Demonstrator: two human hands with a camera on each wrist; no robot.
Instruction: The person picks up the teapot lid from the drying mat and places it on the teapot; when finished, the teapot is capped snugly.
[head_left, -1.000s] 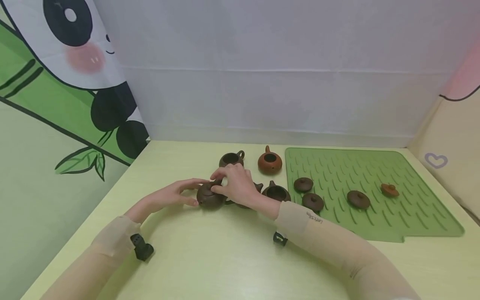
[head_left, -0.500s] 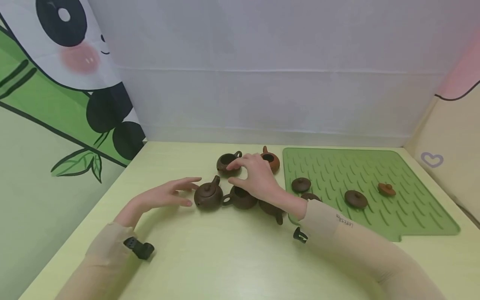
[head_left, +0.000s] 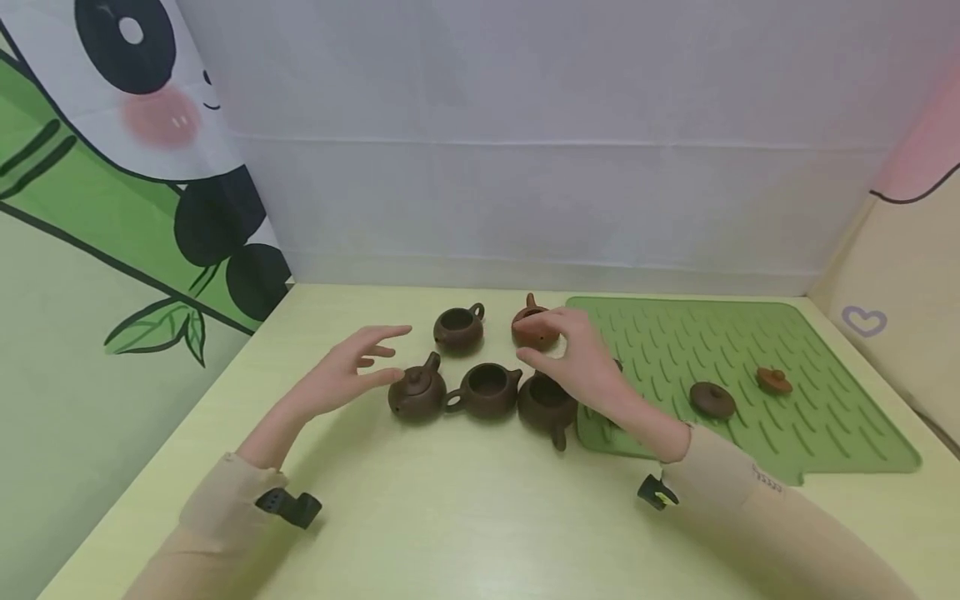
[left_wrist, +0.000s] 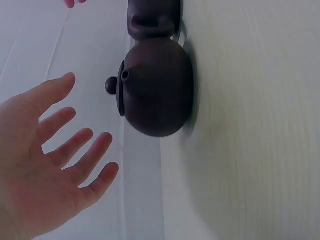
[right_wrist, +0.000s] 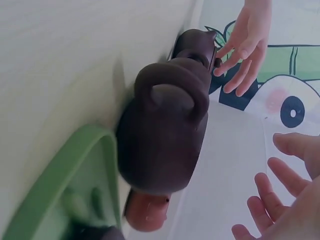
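Observation:
A dark brown teapot (head_left: 417, 395) with its lid on stands at the left of the front row. My left hand (head_left: 347, 373) hovers just beside and above it, fingers apart, holding nothing. Right of it are two lidless dark teapots, a middle one (head_left: 487, 393) and a right one (head_left: 546, 403). Above the right one hangs my right hand (head_left: 583, 358), fingers loosely bent with nothing between them, as the right wrist view also shows. Behind stand another lidless dark teapot (head_left: 458, 330) and a reddish-brown teapot (head_left: 534, 335), partly covered by the right hand.
On the right lies a green ridged mat (head_left: 750, 333). A dark lid (head_left: 712, 401) and an orange-brown lid (head_left: 774, 381) rest on it. The right hand and forearm hide most of the mat's left part. A pale cloth wall (head_left: 525, 208) closes off the back of the table.
My right hand has left the lidded teapot's lid and moved right, past the middle teapot. My left hand has drawn slightly up and away from the lidded teapot.

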